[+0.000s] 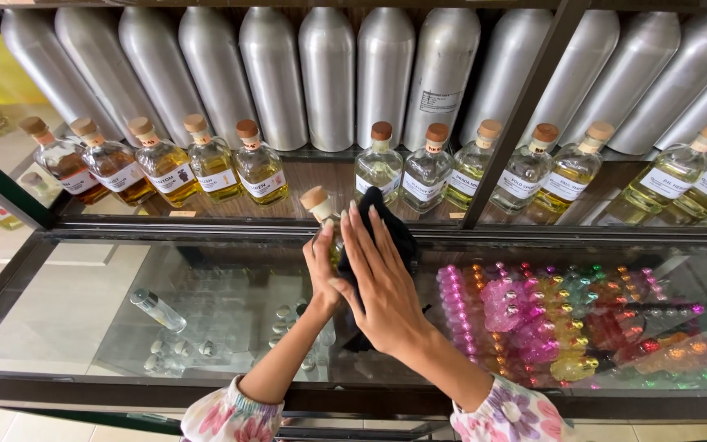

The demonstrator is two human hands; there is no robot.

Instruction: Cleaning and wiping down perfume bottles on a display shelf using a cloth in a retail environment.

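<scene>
My left hand [321, 270] grips a small clear glass bottle with a cork stopper [318, 204], held upright just in front of the shelf. Against the bottle's right side my right hand [380, 282] presses a black cloth [393, 229], palm flat and fingers stretched. Most of the bottle's body is hidden behind my fingers and the cloth. Both sleeves are floral.
A row of corked bottles of yellow and pale liquid [259, 168] stands on the wooden shelf, with tall silver metal canisters [329, 74] behind. Under the glass counter top [83, 311] lie small colourful bottles [550, 327] and a clear vial [157, 309]. A dark metal post [517, 115] crosses the shelf.
</scene>
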